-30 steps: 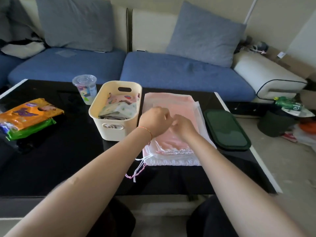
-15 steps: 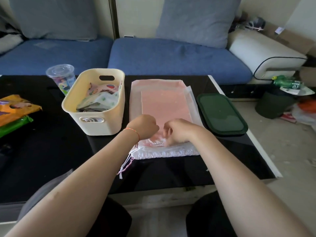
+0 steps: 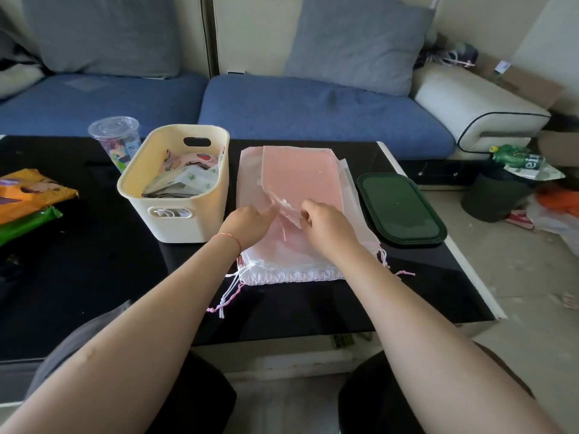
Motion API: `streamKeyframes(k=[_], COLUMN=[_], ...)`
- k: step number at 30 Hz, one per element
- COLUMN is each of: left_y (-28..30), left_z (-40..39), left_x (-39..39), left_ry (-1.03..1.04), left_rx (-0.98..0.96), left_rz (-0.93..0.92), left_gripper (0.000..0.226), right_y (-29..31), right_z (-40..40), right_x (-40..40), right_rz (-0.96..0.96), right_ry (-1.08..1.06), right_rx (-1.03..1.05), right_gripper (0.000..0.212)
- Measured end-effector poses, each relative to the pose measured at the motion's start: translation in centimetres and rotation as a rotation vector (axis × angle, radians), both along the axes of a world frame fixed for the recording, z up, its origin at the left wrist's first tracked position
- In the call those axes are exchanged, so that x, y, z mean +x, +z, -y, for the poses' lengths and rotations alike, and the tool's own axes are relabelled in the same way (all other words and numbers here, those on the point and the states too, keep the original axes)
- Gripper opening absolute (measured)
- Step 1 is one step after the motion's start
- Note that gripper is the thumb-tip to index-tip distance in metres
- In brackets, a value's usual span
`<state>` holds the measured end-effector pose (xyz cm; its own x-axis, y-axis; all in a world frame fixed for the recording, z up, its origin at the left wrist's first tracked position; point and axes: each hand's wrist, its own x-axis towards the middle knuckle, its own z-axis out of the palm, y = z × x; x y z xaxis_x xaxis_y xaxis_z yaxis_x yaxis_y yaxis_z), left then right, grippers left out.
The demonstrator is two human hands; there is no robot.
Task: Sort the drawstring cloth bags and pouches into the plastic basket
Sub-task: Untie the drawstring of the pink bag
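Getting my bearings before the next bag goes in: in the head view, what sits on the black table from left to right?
Orange and green packets → plastic cup → cream basket → stack of pink drawstring bags, with both hands on it → dark green lid.

A home living room. A blue sofa (image 3: 313,111) with grey cushions (image 3: 357,42) and a cream armrest (image 3: 476,108) runs behind a glossy black coffee table (image 3: 78,277). Household clutter sits on the table: a plastic cup (image 3: 116,142), snack packets (image 3: 28,198), a dark green lid (image 3: 401,208). A full waste bin (image 3: 498,195) stands on the bare floor beside it.
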<state>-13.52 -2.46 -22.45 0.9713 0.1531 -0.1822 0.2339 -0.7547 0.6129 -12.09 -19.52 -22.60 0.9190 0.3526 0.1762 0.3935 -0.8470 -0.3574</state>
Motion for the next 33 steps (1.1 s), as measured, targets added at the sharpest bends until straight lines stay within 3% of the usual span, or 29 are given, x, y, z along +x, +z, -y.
streamKeyframes(k=[4,8,12,14,16,19,23,26,28,31,33], left_y=[-0.6,-1.1,-1.6,-1.5,-1.4,-1.4,-2.1,-2.3,-2.4,-1.6,-1.1], left_z=[0.1,0.1,-0.1,0.0,0.3,0.7,0.2,0.2,0.2,0.4,0.4], left_x=[0.4,1.0,1.4,1.6,1.7,1.6,1.5,1.1,1.0,0.6,0.8], left_ry=[0.114,0.260,0.334,0.390,0.427,0.401,0.297,0.174,0.152,0.103,0.091], left_rx=[-0.372,-0.669,-0.802,-0.899,-0.978,-0.984,-1.028,-0.866,-0.811,-0.658,-0.526], left_rz=[-0.007,-0.020,-0.006,0.016,0.034,0.078,0.087,-0.007,-0.051,-0.042,-0.031], left_gripper=[0.060,0.024,0.021,0.024,0.021,0.016,0.020,0.009,0.025,0.012,0.023], right_y=[0.2,0.7,0.5,0.1,0.2,0.4,0.0,0.8,1.2,1.1,1.3], right_z=[-0.2,1.8,4.1,4.4,4.6,5.2,6.1,6.0,5.7,5.3,5.2], right_x=[-0.7,-0.2,0.1,0.0,-0.1,0.2,1.4,1.4,1.1,1.1,1.2], right_rz=[-0.062,0.024,-0.325,-0.333,-0.246,-0.272,-0.298,-0.297,-0.309,-0.325,-0.329], right_ry=[0.077,-0.101,-0.216,-0.228,-0.241,-0.265,-0.294,-0.325,-0.351,-0.371,-0.418], right_rx=[0.040,-0.032,-0.331,-0.383,-0.406,-0.367,-0.035,0.202,0.285,0.411,0.516], right_gripper=[0.012,0.018,0.054,0.041,0.015,0.027,0.038,0.039,0.038,0.030,0.025])
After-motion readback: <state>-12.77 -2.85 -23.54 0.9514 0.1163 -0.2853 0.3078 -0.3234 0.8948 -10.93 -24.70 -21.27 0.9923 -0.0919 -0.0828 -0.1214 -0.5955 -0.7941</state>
